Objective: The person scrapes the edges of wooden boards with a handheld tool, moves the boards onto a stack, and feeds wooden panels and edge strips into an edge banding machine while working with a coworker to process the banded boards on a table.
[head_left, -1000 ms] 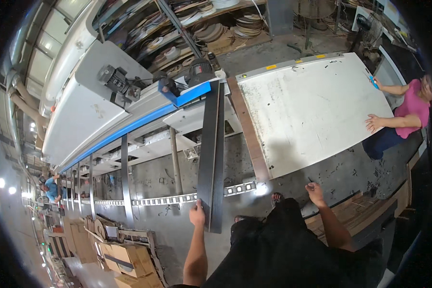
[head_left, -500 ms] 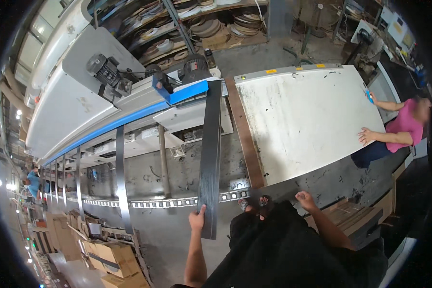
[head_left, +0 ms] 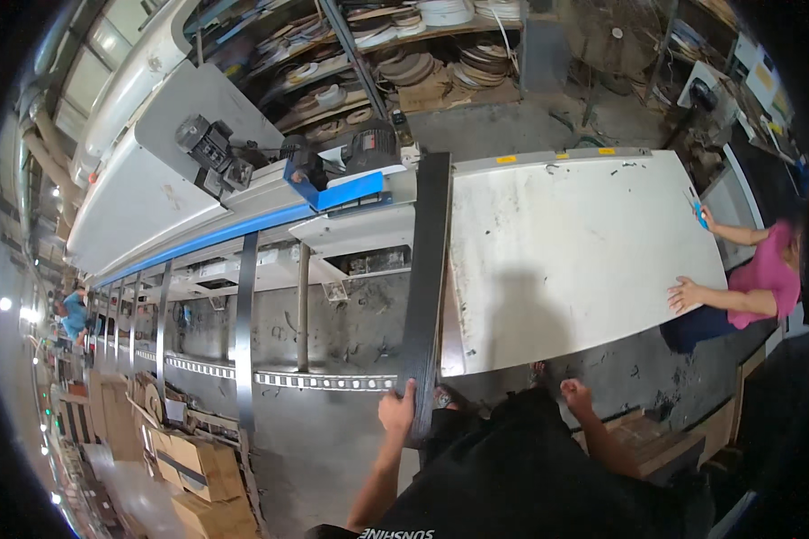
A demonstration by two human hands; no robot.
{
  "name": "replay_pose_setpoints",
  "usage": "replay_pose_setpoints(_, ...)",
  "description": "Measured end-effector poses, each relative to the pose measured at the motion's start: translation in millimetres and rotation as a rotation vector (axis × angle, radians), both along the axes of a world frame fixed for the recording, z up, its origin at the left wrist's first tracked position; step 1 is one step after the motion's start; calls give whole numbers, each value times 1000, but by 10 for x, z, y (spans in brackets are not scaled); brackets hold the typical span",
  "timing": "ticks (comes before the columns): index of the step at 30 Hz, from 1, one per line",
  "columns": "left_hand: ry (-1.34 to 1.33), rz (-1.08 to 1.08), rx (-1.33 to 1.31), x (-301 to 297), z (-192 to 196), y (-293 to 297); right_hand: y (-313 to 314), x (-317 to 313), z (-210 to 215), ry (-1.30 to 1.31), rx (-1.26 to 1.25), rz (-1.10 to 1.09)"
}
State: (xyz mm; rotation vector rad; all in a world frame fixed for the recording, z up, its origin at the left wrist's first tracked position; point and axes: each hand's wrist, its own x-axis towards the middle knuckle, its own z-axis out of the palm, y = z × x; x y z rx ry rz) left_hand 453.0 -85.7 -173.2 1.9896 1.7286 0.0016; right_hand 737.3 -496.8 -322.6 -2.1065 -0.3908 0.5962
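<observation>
A long, narrow dark panel stretches from the machine's near end toward me, along the left edge of the white tabletop. My left hand grips its near end, thumb on the upper face and the other fingers mostly hidden. My right hand hangs in the air before the tabletop's front edge, fingers curled closed, with nothing visible in them. Across the tabletop a co-worker in a pink top holds blue-handled scissors and rests the other hand on the surface.
A large white machine with motors and a blue guide rail runs to the left. Dark crossbars and a roller track extend beside it. Cardboard boxes stand lower left; shelves of coiled edging are behind.
My left hand has moved the dark panel rightward against the white tabletop, covering most of the brown strip there. My right hand stays curled. The view has shifted slightly.
</observation>
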Motion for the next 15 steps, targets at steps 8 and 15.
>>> replay_pose_setpoints(8,-62,76,-180,1623,7,-1002,-442,944,-416,284,-10,151)
replay_pose_setpoints(15,-205,59,-175,2369,-249,-1561,348,1090,511,901,208,525)
